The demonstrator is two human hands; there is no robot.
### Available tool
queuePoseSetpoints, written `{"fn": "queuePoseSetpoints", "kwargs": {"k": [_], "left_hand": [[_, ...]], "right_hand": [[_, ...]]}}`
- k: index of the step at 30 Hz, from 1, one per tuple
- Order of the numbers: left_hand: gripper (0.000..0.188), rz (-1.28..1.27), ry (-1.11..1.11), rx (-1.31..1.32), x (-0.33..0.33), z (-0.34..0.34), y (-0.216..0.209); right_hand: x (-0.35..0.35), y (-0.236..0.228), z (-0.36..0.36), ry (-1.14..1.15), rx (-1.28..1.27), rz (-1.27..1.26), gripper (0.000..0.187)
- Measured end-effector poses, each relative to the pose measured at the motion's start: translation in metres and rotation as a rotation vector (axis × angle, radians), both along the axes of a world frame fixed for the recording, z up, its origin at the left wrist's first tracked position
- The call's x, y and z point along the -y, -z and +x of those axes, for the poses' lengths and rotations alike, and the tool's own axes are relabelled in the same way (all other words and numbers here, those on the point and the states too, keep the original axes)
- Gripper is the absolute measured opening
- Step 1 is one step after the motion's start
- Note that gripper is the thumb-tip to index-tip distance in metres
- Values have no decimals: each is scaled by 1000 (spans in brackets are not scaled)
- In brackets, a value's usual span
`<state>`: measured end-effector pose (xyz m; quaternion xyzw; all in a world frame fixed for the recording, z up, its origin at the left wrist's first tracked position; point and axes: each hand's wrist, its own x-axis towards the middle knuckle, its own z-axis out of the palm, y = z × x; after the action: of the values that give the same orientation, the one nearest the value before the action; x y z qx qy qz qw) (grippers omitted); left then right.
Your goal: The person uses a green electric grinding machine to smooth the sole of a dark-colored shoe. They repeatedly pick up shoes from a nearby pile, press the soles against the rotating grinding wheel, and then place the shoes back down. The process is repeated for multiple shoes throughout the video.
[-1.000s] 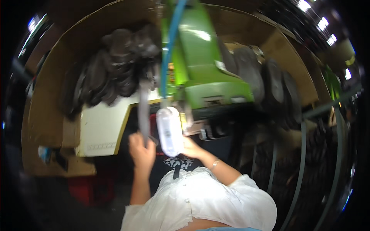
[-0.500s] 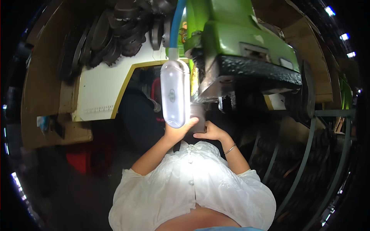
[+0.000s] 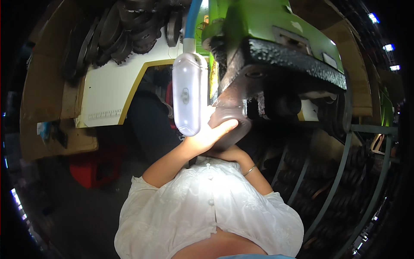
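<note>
A dark brown shoe sole (image 3: 235, 134) is tilted up against the underside of the green machine (image 3: 258, 41), close to its metal working parts. My left hand (image 3: 206, 134) grips the sole's left side, its thumb laid across the surface. Its other fingers are hidden behind the sole and the lamp. Beneath the sole's near end, my right hand (image 3: 232, 153) holds it from below, its fingers mostly covered. A whitish elongated lamp (image 3: 189, 95) on a blue neck (image 3: 192, 21) hangs in front of my left hand and lights the work.
Several dark soles (image 3: 125, 30) are piled on the white tabletop (image 3: 105, 93) at the back left. Cardboard (image 3: 41, 95) stands at the far left, above a red stool (image 3: 88, 170). A green metal rack (image 3: 338, 172) filled with dark soles is on the right.
The sole has turned and come up nearer the machine, showing more of its surface. My right hand has slid under it, and my left thumb now lies across it. The view has shifted slightly.
</note>
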<state>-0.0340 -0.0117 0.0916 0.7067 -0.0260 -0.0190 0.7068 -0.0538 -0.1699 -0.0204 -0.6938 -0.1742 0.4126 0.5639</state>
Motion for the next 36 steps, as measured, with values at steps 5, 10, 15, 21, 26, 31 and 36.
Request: {"fn": "queuePoseSetpoints", "kwargs": {"k": [5,10,15,21,26,31,36], "left_hand": [[31,-180,-74,-7,-5,-13,14],[34,-270,-83,-89,-14,-24,32],[36,-247,-37,-56,-11,-25,42],[26,-242,-125,-71,-19,-31,29],[27,-330,-205,-3,-39,-42,34],[31,-287,-225,45,-63,-44,35],[36,-210,-259,-39,-86,-56,44]], "right_hand": [[58,18,3,-82,88,-131,49],[136,-44,34,242,-10,-101,26],[181,-54,57,989,258,561,54],[120,-95,78,1184,124,841,43],[87,-88,73,1144,180,828,44],[84,-47,67,1058,-28,1006,42],[40,-61,61,1116,-124,1012,43]]}}
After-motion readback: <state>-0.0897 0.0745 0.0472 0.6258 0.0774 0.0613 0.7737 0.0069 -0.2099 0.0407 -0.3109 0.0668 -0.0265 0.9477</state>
